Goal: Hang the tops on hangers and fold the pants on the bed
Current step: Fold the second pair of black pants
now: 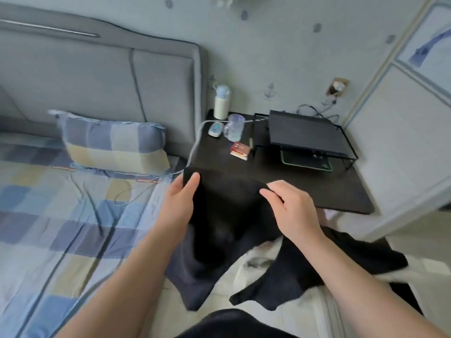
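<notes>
The left hand (181, 200) and right hand (292, 211) are pinching the top edge of a black garment (227, 215), holding it up at the bed (61, 215) edge; its lower half is merging into other dark clothes (305, 272), type unclear

The garment (227, 215) is soft black cloth, matt, without shine. The sheet (61, 215) and the pillow (114, 145) are thin checked cloth, a little creased. The headboard (97, 76) is covered with grey padded fabric, also matt. The table (305, 186) has a dark, smooth, matt top. The cup (234, 128) is clear and glossy, either glass or plastic. The bottle (221, 103) looks like smooth white plastic. The rack (351, 152) is thin black metal.
</notes>
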